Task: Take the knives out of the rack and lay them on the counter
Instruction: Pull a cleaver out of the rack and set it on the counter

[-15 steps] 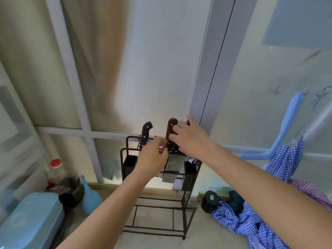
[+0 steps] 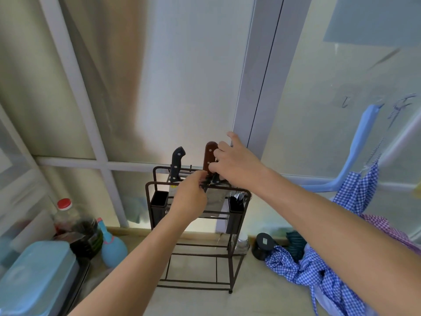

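Observation:
A dark wire knife rack (image 2: 151,201) stands on the pale counter (image 2: 250,293) against the frosted window. A black-handled knife (image 2: 177,163) and a brown-handled knife (image 2: 209,156) stand upright in its top slots; a wide steel blade (image 2: 215,202) hangs below. My right hand (image 2: 237,163) curls its fingers around the brown handle from the right, thumb raised. My left hand (image 2: 192,197) pinches the rack's top rail just below that handle. Cutlery sits in the black cup (image 2: 235,205) on the rack's right side.
A red-capped bottle of dark liquid (image 2: 68,222), a blue squeeze bottle (image 2: 112,247) and a light blue lidded box (image 2: 36,277) stand at the left. Blue checked cloth (image 2: 319,281), a black round object (image 2: 264,244) and a blue plastic chair (image 2: 355,151) are at the right.
My right hand has shifted slightly, with its thumb lifted higher. My left hand stays at the rack's top rail.

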